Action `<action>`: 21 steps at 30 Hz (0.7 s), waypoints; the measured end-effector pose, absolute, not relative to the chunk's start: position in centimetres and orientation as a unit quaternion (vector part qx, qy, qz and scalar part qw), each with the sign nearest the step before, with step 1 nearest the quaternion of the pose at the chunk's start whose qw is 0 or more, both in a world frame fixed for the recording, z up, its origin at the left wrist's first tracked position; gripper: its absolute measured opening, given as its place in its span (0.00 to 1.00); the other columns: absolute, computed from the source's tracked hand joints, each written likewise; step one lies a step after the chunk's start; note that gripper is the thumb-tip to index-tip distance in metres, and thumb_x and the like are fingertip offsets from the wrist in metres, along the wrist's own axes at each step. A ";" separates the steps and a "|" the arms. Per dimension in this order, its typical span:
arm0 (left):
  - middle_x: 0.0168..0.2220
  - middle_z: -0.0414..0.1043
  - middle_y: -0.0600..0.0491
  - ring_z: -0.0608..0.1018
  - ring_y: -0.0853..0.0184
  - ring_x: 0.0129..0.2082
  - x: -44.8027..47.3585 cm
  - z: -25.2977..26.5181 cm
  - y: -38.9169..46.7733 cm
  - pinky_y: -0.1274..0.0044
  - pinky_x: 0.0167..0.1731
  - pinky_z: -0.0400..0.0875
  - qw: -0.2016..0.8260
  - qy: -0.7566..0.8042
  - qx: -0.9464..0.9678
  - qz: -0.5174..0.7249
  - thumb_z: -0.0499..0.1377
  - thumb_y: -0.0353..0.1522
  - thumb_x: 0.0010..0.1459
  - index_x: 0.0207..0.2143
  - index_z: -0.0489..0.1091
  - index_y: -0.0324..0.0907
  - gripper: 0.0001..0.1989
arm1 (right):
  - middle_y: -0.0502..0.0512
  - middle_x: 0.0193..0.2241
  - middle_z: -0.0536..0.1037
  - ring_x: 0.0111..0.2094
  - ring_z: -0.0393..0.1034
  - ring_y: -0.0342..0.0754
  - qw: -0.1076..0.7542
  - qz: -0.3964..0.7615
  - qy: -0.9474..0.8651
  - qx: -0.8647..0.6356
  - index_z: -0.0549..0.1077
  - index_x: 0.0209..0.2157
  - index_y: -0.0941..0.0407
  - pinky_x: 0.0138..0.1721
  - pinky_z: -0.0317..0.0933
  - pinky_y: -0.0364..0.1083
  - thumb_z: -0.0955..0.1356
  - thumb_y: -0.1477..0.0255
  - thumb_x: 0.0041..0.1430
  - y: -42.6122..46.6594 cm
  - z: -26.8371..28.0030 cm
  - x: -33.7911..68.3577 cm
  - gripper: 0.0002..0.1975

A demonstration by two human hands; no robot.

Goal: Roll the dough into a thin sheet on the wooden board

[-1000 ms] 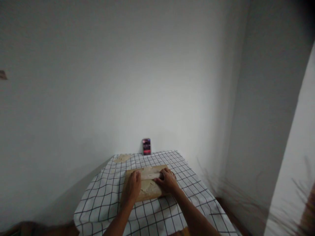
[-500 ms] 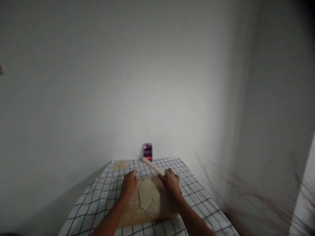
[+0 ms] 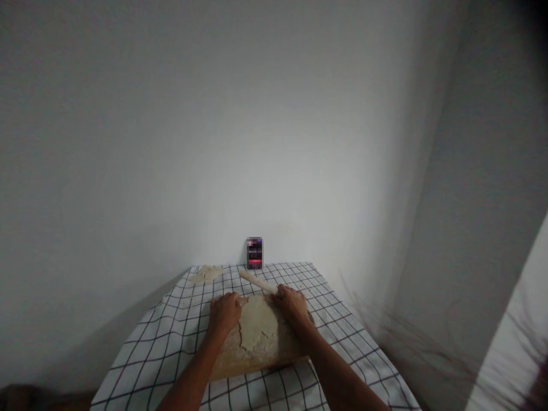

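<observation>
A flat, ragged-edged sheet of dough (image 3: 258,325) lies on a floured wooden board (image 3: 240,365). My right hand (image 3: 292,302) is closed around one end of a pale wooden rolling pin (image 3: 259,282). The pin points away to the left, beyond the far edge of the dough. At the board's far left corner, my left hand (image 3: 225,312) curls over the edge, close beside the dough; its fingertips are hidden.
Under the board is a white checked cloth (image 3: 149,348) covering the table. Another thin piece of dough (image 3: 208,274) lies at the back left. A blurred phone-like screen (image 3: 254,253) leans on the wall (image 3: 274,142). Thin, blurred twig-like strands (image 3: 428,342) are at the right.
My left hand has settled lower over the board's corner, its raised thumb now down. The rolling pin has tilted flatter in my right hand. The whole view has shifted slightly.
</observation>
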State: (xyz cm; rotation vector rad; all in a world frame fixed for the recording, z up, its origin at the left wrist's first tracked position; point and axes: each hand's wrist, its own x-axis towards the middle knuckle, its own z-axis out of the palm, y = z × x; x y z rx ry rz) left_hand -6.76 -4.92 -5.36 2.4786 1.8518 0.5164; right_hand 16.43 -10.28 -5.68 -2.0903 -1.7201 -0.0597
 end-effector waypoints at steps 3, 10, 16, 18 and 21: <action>0.56 0.84 0.45 0.82 0.54 0.59 -6.9 -5.4 -4.9 0.62 0.60 0.67 0.007 0.589 0.790 0.168 0.49 0.31 0.72 0.51 0.79 0.47 0.19 | 0.59 0.48 0.86 0.50 0.81 0.55 0.218 -0.023 -0.617 -0.756 0.78 0.49 0.51 0.47 0.63 0.48 0.68 0.57 0.75 -10.4 -5.5 16.4 0.14; 0.52 0.86 0.47 0.83 0.56 0.56 -7.0 -5.8 -4.5 0.65 0.57 0.67 0.010 0.586 0.789 0.182 0.48 0.33 0.72 0.47 0.80 0.48 0.19 | 0.54 0.45 0.86 0.48 0.81 0.53 0.253 -0.007 -0.607 -0.753 0.77 0.46 0.50 0.42 0.60 0.46 0.68 0.54 0.75 -10.3 -6.0 16.9 0.14; 0.55 0.85 0.49 0.82 0.60 0.58 -7.3 -5.6 -4.8 0.68 0.61 0.65 0.030 0.568 0.796 0.205 0.47 0.35 0.74 0.51 0.80 0.47 0.20 | 0.52 0.40 0.85 0.41 0.80 0.51 0.318 0.048 -0.539 -0.778 0.74 0.48 0.50 0.34 0.55 0.45 0.64 0.52 0.78 -10.5 -5.7 17.5 0.17; 0.57 0.84 0.49 0.82 0.60 0.59 -7.3 -5.3 -5.0 0.68 0.61 0.65 0.035 0.567 0.802 0.185 0.49 0.34 0.73 0.53 0.79 0.48 0.20 | 0.52 0.38 0.84 0.39 0.79 0.50 0.342 0.084 -0.534 -0.769 0.74 0.46 0.51 0.33 0.55 0.44 0.64 0.52 0.77 -10.7 -5.5 17.6 0.17; 0.58 0.84 0.48 0.81 0.58 0.59 -6.8 -4.8 -5.0 0.68 0.59 0.67 0.040 0.565 0.809 0.159 0.49 0.35 0.72 0.56 0.79 0.48 0.20 | 0.51 0.34 0.82 0.35 0.76 0.50 0.395 0.125 -0.525 -0.744 0.73 0.43 0.51 0.31 0.55 0.44 0.64 0.53 0.76 -11.0 -5.7 17.5 0.17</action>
